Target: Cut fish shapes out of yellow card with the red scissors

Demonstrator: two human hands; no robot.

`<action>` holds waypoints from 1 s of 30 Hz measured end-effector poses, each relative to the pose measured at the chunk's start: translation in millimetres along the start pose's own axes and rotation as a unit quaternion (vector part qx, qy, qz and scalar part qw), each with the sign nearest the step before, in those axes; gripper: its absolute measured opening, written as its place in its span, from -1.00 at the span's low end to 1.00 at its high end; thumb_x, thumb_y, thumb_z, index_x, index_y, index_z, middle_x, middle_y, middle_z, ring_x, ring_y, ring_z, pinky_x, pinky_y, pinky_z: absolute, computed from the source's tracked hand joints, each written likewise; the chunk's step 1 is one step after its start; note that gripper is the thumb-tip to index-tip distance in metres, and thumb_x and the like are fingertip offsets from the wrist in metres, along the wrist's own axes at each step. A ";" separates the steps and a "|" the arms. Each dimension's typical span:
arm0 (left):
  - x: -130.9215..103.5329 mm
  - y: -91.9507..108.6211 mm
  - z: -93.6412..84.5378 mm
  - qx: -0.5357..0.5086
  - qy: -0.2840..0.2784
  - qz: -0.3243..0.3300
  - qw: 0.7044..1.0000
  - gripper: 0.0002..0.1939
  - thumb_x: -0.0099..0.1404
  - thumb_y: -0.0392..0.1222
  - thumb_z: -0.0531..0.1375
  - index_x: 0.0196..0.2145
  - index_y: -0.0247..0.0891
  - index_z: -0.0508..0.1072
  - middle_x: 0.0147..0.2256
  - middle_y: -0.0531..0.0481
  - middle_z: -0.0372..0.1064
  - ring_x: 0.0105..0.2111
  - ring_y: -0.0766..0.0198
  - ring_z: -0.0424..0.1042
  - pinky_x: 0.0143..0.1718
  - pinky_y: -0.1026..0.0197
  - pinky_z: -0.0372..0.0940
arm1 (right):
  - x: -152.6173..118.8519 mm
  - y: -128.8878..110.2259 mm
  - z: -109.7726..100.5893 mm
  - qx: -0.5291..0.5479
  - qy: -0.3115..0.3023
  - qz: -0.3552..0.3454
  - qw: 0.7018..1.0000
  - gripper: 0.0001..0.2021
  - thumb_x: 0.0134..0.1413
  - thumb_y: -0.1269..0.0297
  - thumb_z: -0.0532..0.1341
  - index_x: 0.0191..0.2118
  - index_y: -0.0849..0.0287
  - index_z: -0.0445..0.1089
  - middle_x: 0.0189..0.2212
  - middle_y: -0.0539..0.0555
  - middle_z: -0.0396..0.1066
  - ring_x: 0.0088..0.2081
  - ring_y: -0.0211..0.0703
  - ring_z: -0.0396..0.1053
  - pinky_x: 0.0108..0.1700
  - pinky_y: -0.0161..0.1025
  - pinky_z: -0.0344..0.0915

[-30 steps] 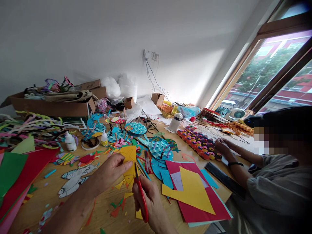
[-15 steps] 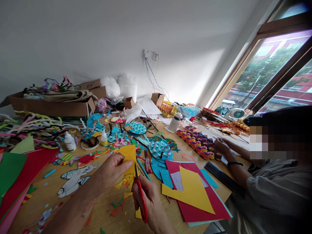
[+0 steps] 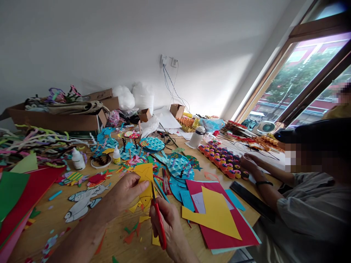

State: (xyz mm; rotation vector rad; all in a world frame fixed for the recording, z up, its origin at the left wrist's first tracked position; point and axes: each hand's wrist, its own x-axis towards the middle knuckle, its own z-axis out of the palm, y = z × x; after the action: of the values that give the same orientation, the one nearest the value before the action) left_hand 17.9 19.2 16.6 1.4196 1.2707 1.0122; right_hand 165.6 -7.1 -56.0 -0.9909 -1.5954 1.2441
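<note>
My left hand [image 3: 131, 190] pinches a piece of yellow paper [image 3: 144, 173] between thumb and fingers. Dark drawn lines on the paper look like a fish, with its head at the lower end. Red-handled scissors [image 3: 159, 221] sit in my right hand [image 3: 170, 223], fingers wrapped round the handles. Their blades lie along the paper's right edge, nearly closed. Below my hands, yellow, orange and green paper scraps [image 3: 134, 233] are scattered on the wooden table [image 3: 120, 250].
To the right, a large yellow sheet [image 3: 219, 212] lies on red paper [image 3: 214, 239]. White glue bottles [image 3: 78, 159] and paper fish cut-outs [image 3: 82, 208] are at the left. A person [image 3: 309, 204] sits on the right near a painted egg tray [image 3: 222, 160] and a black phone [image 3: 252, 201].
My right hand and the scissors have shifted very slightly while staying at the paper's right edge. My left hand barely moves. Another person has come into view at the far right.
</note>
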 end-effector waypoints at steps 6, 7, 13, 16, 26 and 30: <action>2.3 -6.6 -2.6 0.003 -0.019 0.006 1.000 -0.71 0.03 0.01 0.15 -0.64 -0.22 0.22 -0.65 0.16 0.15 -0.55 0.30 0.23 -0.51 0.28 0.17 | -0.2 2.3 -0.2 -0.022 -0.001 0.001 1.000 -0.68 0.21 0.14 -0.02 -0.54 0.14 0.04 -0.65 -0.13 -0.03 -0.63 -0.37 -0.04 -0.61 -0.39 -0.08; 2.7 -7.8 -2.7 0.007 -0.017 0.006 1.000 -0.72 0.04 0.01 0.13 -0.63 -0.22 0.23 -0.64 0.16 0.14 -0.56 0.31 0.21 -0.51 0.28 0.16 | -0.5 3.2 -0.2 -0.026 -0.001 0.003 1.000 -0.68 0.21 0.16 -0.02 -0.54 0.14 0.04 -0.65 -0.13 -0.03 -0.63 -0.37 -0.04 -0.60 -0.39 -0.08; 1.7 -9.3 -3.4 0.013 -0.018 0.000 1.000 -0.72 0.05 0.03 0.11 -0.60 -0.23 0.24 -0.62 0.18 0.10 -0.56 0.33 0.15 -0.50 0.28 0.14 | -1.9 7.9 -2.1 -0.043 -0.006 0.015 0.999 -0.68 0.22 0.13 0.00 -0.52 0.14 0.05 -0.64 -0.13 -0.02 -0.62 -0.37 -0.03 -0.59 -0.38 -0.10; 1.0 -7.0 -3.9 -0.001 -0.030 -0.003 1.000 -0.71 0.06 0.04 0.11 -0.61 -0.22 0.25 -0.61 0.17 0.12 -0.56 0.33 0.15 -0.51 0.30 0.13 | -0.8 8.7 -2.8 -0.047 -0.003 0.016 0.999 -0.70 0.21 0.17 0.02 -0.53 0.15 0.06 -0.63 -0.13 -0.01 -0.60 -0.37 -0.02 -0.58 -0.38 -0.09; 3.1 -5.5 -5.0 0.010 -0.047 -0.013 0.999 -0.72 0.03 0.03 0.12 -0.61 -0.23 0.27 -0.60 0.16 0.12 -0.55 0.34 0.12 -0.53 0.31 0.09 | -1.3 11.4 -2.4 -0.041 0.002 0.016 0.999 -0.72 0.20 0.24 0.02 -0.53 0.15 0.06 -0.63 -0.13 -0.01 -0.59 -0.36 -0.02 -0.55 -0.37 -0.09; 1.2 -3.7 -8.1 -0.011 -0.063 -0.040 0.997 -0.73 0.01 0.04 0.14 -0.57 -0.24 0.32 -0.56 0.14 0.20 -0.51 0.32 0.17 -0.49 0.30 0.13 | -2.2 9.5 -3.6 -0.046 -0.009 0.026 0.999 -0.70 0.21 0.18 0.02 -0.52 0.15 0.07 -0.61 -0.13 -0.02 -0.58 -0.36 -0.02 -0.55 -0.37 -0.10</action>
State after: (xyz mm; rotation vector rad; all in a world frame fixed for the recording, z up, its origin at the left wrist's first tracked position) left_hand 9.4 21.4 14.7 1.3840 1.2110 0.8670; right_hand 170.5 -6.3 -65.2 -1.0867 -1.6637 1.2265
